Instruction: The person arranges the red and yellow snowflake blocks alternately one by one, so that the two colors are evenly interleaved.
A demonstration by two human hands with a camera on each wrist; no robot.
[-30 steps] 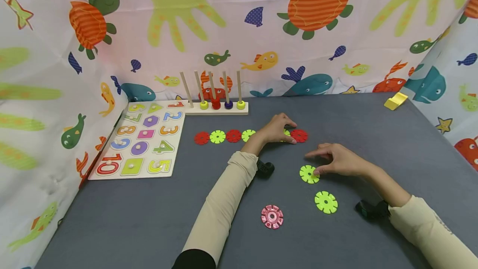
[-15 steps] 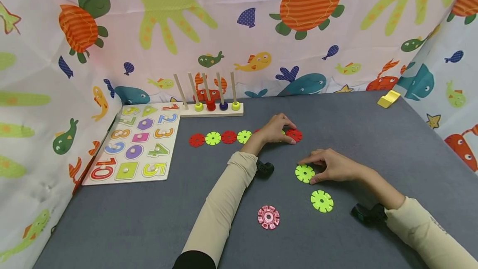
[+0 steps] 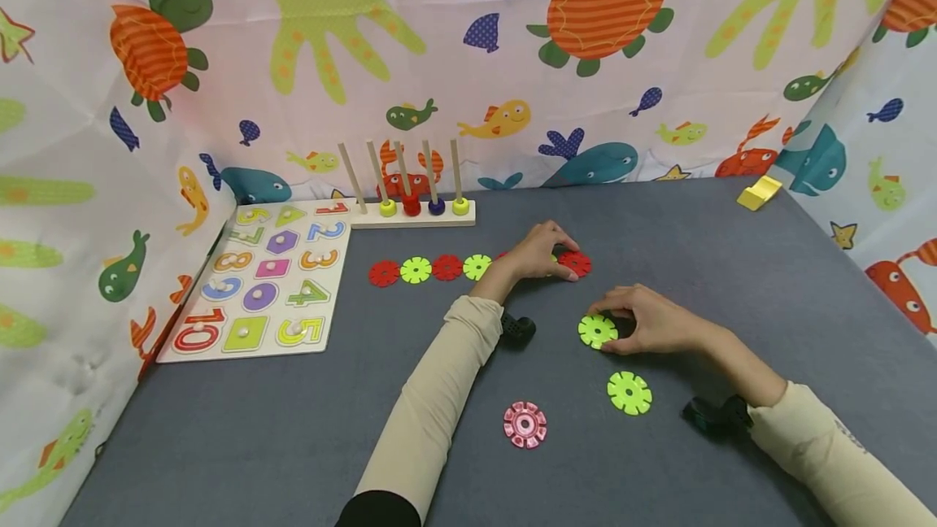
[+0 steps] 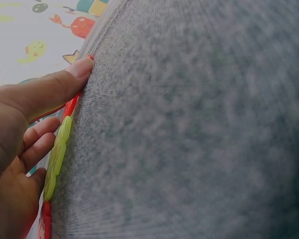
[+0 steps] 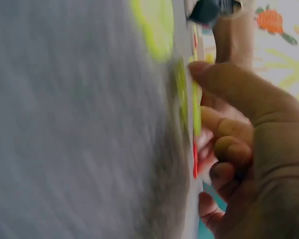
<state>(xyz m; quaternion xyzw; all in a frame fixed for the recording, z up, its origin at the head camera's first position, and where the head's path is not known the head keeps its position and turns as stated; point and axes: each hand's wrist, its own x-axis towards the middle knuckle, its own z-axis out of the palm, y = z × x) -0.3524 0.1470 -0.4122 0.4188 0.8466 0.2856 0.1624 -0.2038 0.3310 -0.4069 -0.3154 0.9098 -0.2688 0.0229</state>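
Observation:
My left hand (image 3: pixel 538 254) holds the red notched disc (image 3: pixel 577 263) at the right end of a row of alternating red and yellow-green discs. In the left wrist view the thumb lies at its edge, and a yellow-green disc (image 4: pixel 59 157) lies beside the fingers. The hand hides part of the row in the head view. Nearer the front, my right hand (image 3: pixel 655 320) pinches a separate yellow-green notched disc (image 3: pixel 596 333) between thumb and forefinger. Below that lie another yellow-green disc (image 3: pixel 629 393) and a glossy pinkish-red disc (image 3: pixel 525 424).
A number and shape puzzle board (image 3: pixel 259 287) lies at the left. Behind the row stands a wooden peg stand (image 3: pixel 413 220) with several coloured rings. A yellow block (image 3: pixel 759 193) sits at the far right. Printed cloth (image 3: pixel 468 23) surrounds the grey table (image 3: pixel 293 437).
My right thumb and fingers have closed around the yellow-green disc's edges, and the disc has shifted slightly. My left hand stays on the red disc. The head view has turned a little.

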